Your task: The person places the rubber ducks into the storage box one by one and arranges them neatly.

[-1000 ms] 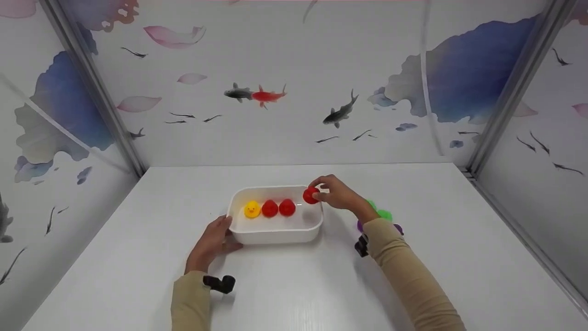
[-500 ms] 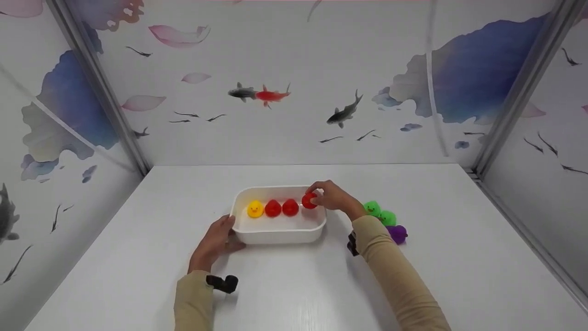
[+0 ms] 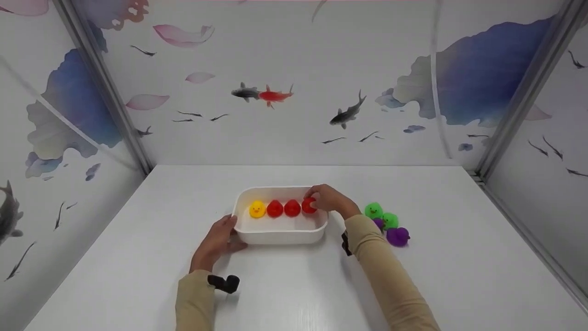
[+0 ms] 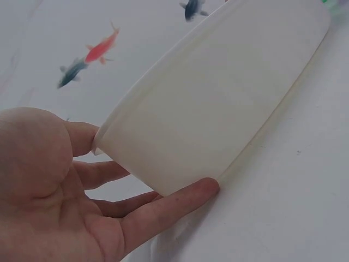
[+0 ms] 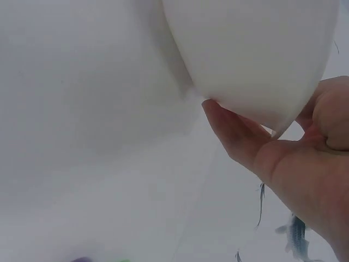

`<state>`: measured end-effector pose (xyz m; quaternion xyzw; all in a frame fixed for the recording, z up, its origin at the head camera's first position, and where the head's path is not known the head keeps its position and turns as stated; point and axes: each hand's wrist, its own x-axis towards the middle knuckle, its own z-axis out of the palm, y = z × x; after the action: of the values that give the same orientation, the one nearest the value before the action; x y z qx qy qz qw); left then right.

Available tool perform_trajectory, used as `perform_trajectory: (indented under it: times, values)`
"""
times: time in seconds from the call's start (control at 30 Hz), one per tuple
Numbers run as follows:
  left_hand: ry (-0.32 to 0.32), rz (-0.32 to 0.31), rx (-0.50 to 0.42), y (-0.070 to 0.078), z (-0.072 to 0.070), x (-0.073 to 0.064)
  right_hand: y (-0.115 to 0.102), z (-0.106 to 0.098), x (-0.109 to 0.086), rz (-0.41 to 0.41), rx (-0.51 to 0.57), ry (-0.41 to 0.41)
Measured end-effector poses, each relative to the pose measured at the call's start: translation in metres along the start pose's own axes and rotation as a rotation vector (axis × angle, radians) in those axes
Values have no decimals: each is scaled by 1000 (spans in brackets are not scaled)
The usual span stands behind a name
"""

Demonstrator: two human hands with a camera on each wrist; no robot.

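A white plastic container (image 3: pixel 280 237) sits on the table. My left hand (image 3: pixel 217 242) holds its left end. In the left wrist view one digit reaches the rim, and a long finger (image 4: pixel 174 210) lies along the lower wall. Inside stand a yellow rubber duck (image 3: pixel 257 209), a red duck (image 3: pixel 274 208) and a second red duck (image 3: pixel 292 208), in a row. My right hand (image 3: pixel 330 200) reaches over the right rim and pinches a third red duck (image 3: pixel 308 205) at the row's right end. The right wrist view shows this hand (image 5: pixel 289 158) against the outer wall; the duck is hidden there.
Right of the container lie a green duck (image 3: pixel 374 210), a second green duck (image 3: pixel 390 221) and a purple duck (image 3: pixel 398 236), with another purple shape (image 3: pixel 378 223) partly hidden behind the right sleeve. White panels with painted fish enclose the table (image 3: pixel 275 299) at the back and sides.
My right hand has lowered the third red duck from above the right rim into the container, beside the other red ones. My left hand keeps its hold. More of the green and purple ducks shows.
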<state>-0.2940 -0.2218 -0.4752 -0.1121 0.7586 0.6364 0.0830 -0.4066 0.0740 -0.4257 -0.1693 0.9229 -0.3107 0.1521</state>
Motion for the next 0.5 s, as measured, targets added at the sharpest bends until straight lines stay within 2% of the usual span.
perform_trajectory:
  times: [0.17, 0.3, 0.5]
  values:
    - [2, 2, -7, 0, 0, -1, 0, 4, 2, 33, -10, 2]
    - [2, 3, -8, 0, -1, -1, 0, 5, 3, 73, 31, 17]
    - [-1, 0, -21, 1, -1, -2, 0, 3, 1, 41, 72, 36]
